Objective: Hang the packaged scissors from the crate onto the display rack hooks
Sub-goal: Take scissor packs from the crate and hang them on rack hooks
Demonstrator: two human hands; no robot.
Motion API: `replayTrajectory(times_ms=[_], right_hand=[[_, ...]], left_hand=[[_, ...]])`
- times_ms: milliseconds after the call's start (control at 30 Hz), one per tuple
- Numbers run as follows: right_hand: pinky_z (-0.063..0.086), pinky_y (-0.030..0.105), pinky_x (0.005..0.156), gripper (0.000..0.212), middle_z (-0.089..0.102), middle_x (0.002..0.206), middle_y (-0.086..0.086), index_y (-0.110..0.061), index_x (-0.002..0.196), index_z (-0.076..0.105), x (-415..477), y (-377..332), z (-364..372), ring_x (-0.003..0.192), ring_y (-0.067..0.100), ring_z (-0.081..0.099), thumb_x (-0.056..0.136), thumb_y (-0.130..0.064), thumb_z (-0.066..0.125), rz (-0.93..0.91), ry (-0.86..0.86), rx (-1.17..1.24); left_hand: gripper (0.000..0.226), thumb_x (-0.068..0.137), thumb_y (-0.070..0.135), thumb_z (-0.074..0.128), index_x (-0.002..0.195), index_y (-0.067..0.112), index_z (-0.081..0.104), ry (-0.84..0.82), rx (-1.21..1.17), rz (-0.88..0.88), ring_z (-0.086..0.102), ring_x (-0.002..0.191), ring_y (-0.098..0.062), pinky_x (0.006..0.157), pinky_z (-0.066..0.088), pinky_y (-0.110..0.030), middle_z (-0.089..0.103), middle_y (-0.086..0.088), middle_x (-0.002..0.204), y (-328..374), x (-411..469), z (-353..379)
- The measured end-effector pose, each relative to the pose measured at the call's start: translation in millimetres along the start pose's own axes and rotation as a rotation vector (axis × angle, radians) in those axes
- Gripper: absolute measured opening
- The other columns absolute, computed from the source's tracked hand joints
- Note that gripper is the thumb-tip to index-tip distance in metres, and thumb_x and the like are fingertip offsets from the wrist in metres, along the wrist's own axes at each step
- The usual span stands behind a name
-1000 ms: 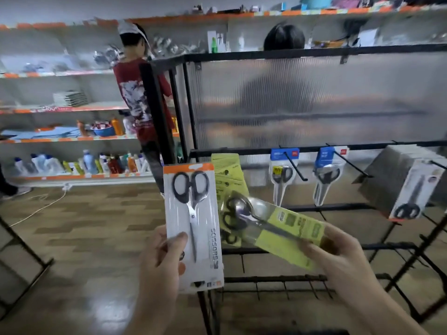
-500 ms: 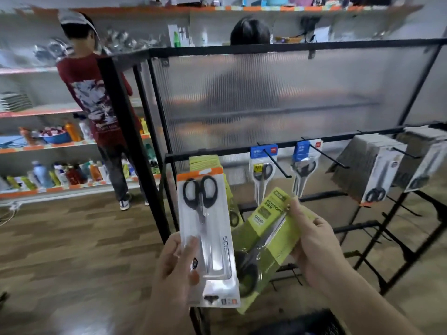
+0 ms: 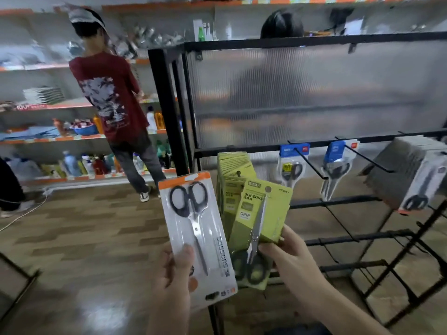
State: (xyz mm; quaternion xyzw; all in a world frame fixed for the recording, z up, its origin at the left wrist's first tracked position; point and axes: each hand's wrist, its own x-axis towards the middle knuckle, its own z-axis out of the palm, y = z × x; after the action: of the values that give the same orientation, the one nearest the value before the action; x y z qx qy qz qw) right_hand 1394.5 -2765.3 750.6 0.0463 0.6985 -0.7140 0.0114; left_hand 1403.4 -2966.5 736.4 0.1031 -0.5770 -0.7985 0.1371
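The green pack (image 3: 263,213) stands nearly upright in the right hand (image 3: 290,259), which pinches its lower end, thumb across the front near the scissor handles and fingers behind. Its hole (image 3: 268,189) is at the top, far from the pinch. Just left of that grip, the left hand (image 3: 174,281) holds the white pack (image 3: 198,238) by its bottom half, thumb pressed on the plastic and fingers behind the card. The two packs overlap slightly at their lower edges.

Above and just behind the right-hand grip hangs the green stack (image 3: 233,175), the matching stock, which looks like the place for this pack. Further right of the grip, two blue packs (image 3: 291,163) sit at the back of long hooks (image 3: 312,165), and a grey stack (image 3: 411,172) hangs beyond them. All hang from the rack (image 3: 254,148).

The likely trouble:
- **Wobble:** held so low, the card may flex or swing, and the small hole could miss the hook tip.
- **Full hook:** the green stack looks crowded, so a push could shove packs back or leave this one barely seated and ready to slide off.
- **Loose left grip:** with attention on the right, the white pack could tilt and slip.
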Motion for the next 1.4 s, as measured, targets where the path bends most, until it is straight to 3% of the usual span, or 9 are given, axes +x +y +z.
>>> replayTrajectory(times_ms=[100, 200, 267, 400, 567, 700, 800, 967, 1400], right_hand=[[0.056, 0.053, 0.086, 0.015, 0.076, 0.102, 0.015, -0.01, 0.109, 0.07, 10, -2, 0, 0.097, 0.038, 0.071, 0.099, -0.014, 0.061, -0.026, -0.039, -0.073], [0.048, 0.05, 0.068, 0.032, 0.066, 0.093, 0.03, -0.009, 0.099, 0.071, 24, 6, -1, 0.074, 0.039, 0.06, 0.09, -0.04, 0.069, -0.035, -0.02, -0.165], [0.041, 0.04, 0.061, 0.02, 0.063, 0.086, 0.031, -0.011, 0.098, 0.072, 31, 13, -2, 0.066, 0.026, 0.051, 0.099, -0.03, 0.066, -0.049, -0.008, -0.164], [0.054, 0.023, 0.07, 0.016, 0.078, 0.088, 0.002, -0.02, 0.105, 0.073, 29, 23, 4, 0.078, 0.014, 0.071, 0.103, -0.017, 0.057, -0.099, 0.04, -0.124], [0.059, 0.049, 0.086, 0.015, 0.077, 0.092, 0.004, -0.022, 0.104, 0.073, 32, 40, 8, 0.095, 0.033, 0.07, 0.104, -0.025, 0.058, -0.053, 0.15, -0.119], [0.059, 0.035, 0.075, 0.017, 0.078, 0.087, 0.003, -0.015, 0.096, 0.074, 44, 34, 9, 0.086, 0.023, 0.073, 0.102, -0.025, 0.062, -0.001, 0.181, -0.139], [0.054, 0.026, 0.065, 0.013, 0.077, 0.087, 0.003, -0.015, 0.099, 0.07, 61, 30, 9, 0.085, 0.018, 0.073, 0.1, -0.027, 0.065, 0.009, 0.209, -0.147], [0.057, 0.037, 0.07, 0.021, 0.076, 0.089, 0.008, -0.012, 0.097, 0.069, 85, 35, 10, 0.083, 0.024, 0.072, 0.093, -0.031, 0.075, 0.091, 0.289, -0.123], [0.054, 0.035, 0.075, 0.047, 0.066, 0.099, 0.002, -0.017, 0.109, 0.055, 73, 24, -2, 0.089, 0.018, 0.065, 0.078, -0.031, 0.087, 0.104, 0.303, -0.253]], left_hand=[[0.051, 0.066, 0.066, 0.084, 0.088, 0.023, 0.068, 0.039, 0.001, 0.06, 0.053, 0.051, -0.004, 0.041, 0.04, -0.015, 0.058, 0.012, 0.057, 5, 1, -11], [0.008, 0.097, 0.02, 0.064, 0.094, 0.013, 0.064, 0.017, 0.005, 0.031, 0.051, 0.048, -0.001, 0.04, 0.038, -0.015, 0.056, 0.011, 0.055, 1, 1, -15], [0.007, 0.093, 0.02, 0.063, 0.09, 0.017, 0.068, -0.01, -0.007, 0.013, 0.049, 0.048, -0.002, 0.04, 0.037, -0.016, 0.054, 0.007, 0.057, -1, 1, -15], [0.009, 0.087, 0.031, 0.069, 0.081, 0.026, 0.072, -0.019, -0.025, 0.036, 0.043, 0.054, -0.02, 0.043, 0.035, -0.025, 0.052, -0.008, 0.064, -3, 0, -17], [0.009, 0.086, 0.033, 0.07, 0.085, 0.025, 0.074, -0.059, -0.081, 0.052, 0.05, 0.078, -0.035, 0.072, 0.04, -0.054, 0.063, -0.017, 0.084, -4, -2, -18], [0.015, 0.087, 0.035, 0.068, 0.089, 0.02, 0.073, -0.108, -0.067, 0.044, 0.049, 0.081, -0.037, 0.073, 0.038, -0.058, 0.05, -0.043, 0.085, -7, -6, -17], [0.013, 0.086, 0.031, 0.065, 0.086, 0.02, 0.072, -0.13, -0.069, 0.029, 0.045, 0.075, -0.035, 0.069, 0.038, -0.054, 0.053, -0.029, 0.078, -8, -10, -14], [0.011, 0.086, 0.027, 0.063, 0.082, 0.019, 0.07, -0.109, -0.009, 0.05, 0.033, 0.049, -0.014, 0.043, 0.03, -0.025, 0.039, -0.001, 0.055, -3, -16, -13], [0.012, 0.09, 0.012, 0.063, 0.097, 0.002, 0.065, -0.154, 0.057, 0.002, 0.037, 0.043, -0.005, 0.039, 0.032, -0.017, 0.048, 0.002, 0.054, 4, -49, -4]])
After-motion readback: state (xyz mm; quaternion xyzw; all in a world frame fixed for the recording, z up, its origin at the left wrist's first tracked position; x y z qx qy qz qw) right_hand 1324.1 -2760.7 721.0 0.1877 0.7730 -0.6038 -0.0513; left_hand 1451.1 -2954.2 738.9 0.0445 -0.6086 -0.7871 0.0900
